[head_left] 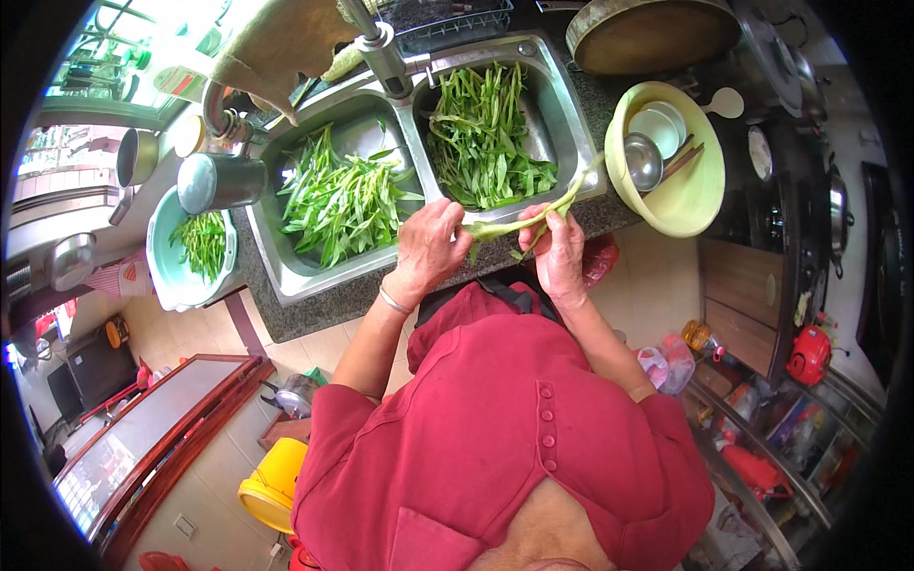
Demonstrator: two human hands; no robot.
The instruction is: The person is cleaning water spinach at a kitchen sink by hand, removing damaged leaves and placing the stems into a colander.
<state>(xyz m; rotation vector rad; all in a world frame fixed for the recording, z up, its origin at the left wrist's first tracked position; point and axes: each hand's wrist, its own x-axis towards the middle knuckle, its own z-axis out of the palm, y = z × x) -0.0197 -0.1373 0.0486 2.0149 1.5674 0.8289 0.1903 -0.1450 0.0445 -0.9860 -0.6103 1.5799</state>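
My left hand (433,246), with a bracelet at its wrist, grips one end of a green leafy stem (503,228) over the sink's front edge. My right hand (555,250) pinches the same stem farther along, and its thin end reaches up to the right. Behind my left hand, the left basin holds a loose pile of leafy greens (350,200). The right basin holds a thicker bunch of long-stemmed greens (485,135). More cut greens (203,243) lie in a pale turquoise basin (160,246) left of the sink.
A steel faucet (385,61) stands between the two sink basins (578,107). On the right, a yellow-green plastic bowl (689,207) holds bowls and chopsticks. A round wooden board (653,36) is behind it. A metal cup-shaped fixture (223,183) juts out at the left.
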